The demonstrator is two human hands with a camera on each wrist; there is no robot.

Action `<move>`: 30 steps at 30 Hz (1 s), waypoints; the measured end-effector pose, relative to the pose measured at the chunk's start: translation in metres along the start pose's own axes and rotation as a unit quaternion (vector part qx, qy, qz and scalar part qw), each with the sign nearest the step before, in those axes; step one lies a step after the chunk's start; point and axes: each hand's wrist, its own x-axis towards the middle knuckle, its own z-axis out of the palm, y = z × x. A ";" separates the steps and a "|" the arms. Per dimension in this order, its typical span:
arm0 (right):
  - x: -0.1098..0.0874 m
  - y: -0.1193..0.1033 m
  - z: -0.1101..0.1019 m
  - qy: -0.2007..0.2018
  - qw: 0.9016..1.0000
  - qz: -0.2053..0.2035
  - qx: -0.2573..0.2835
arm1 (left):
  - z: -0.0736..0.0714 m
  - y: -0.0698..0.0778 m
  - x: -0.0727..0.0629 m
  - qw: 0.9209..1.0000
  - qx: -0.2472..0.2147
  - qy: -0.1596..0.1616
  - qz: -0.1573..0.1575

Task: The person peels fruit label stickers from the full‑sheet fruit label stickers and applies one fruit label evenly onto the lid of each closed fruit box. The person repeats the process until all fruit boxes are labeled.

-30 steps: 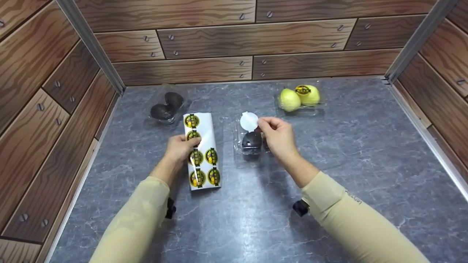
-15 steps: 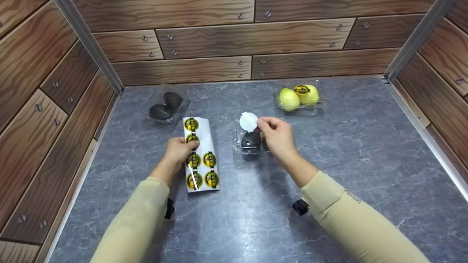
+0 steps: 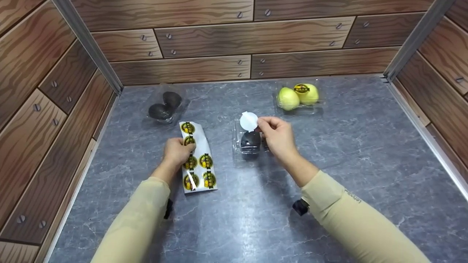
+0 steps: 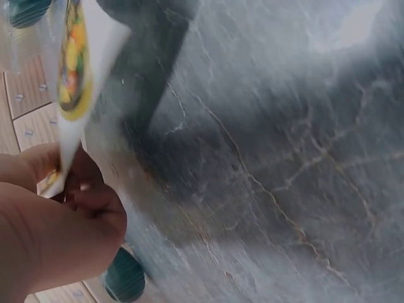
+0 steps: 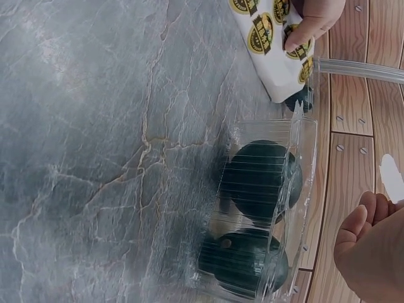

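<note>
My left hand (image 3: 176, 151) pinches the left edge of a white sheet of round stickers (image 3: 201, 146), thumb on top; several yellow-and-black labels show on it. In the left wrist view, the sheet (image 4: 104, 47) rises edge-on from between thumb and fingers. My right hand (image 3: 278, 138) pinches a single round sticker (image 3: 248, 121) by its right edge, its plain white side up. The sticker is over the far part of a clear plastic clamshell box (image 3: 237, 146). Two dark avocados (image 5: 262, 180) lie inside the box in the right wrist view; my right hand partly hides them in the head view.
At the back left stands another clear box with two dark avocados (image 3: 159, 111). A clear box with two yellow-green pears (image 3: 289, 98) stands at the back right, one label (image 3: 301, 88) on its lid. Wood-patterned walls (image 3: 204, 69) bound the grey marbled table (image 3: 351, 153).
My left hand has drawn the sticker sheet a little left and toward me, and the sheet bends more at its far end. The right hand and its sticker stay in place over the box.
</note>
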 end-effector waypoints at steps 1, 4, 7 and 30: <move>0.000 0.000 0.000 0.000 1.000 -0.001 0.000 | 0.000 0.000 0.000 1.000 0.025 0.007 0.009; 0.000 0.000 -0.001 -0.001 1.000 -0.002 -0.002 | -0.001 -0.001 0.000 0.995 0.093 0.031 0.024; 0.000 -0.001 -0.001 -0.003 1.000 -0.003 -0.004 | -0.002 -0.002 0.000 0.989 0.134 0.051 0.026; 0.001 -0.001 -0.006 0.006 1.000 0.009 -0.012 | 0.003 0.006 -0.005 0.965 0.195 0.134 0.116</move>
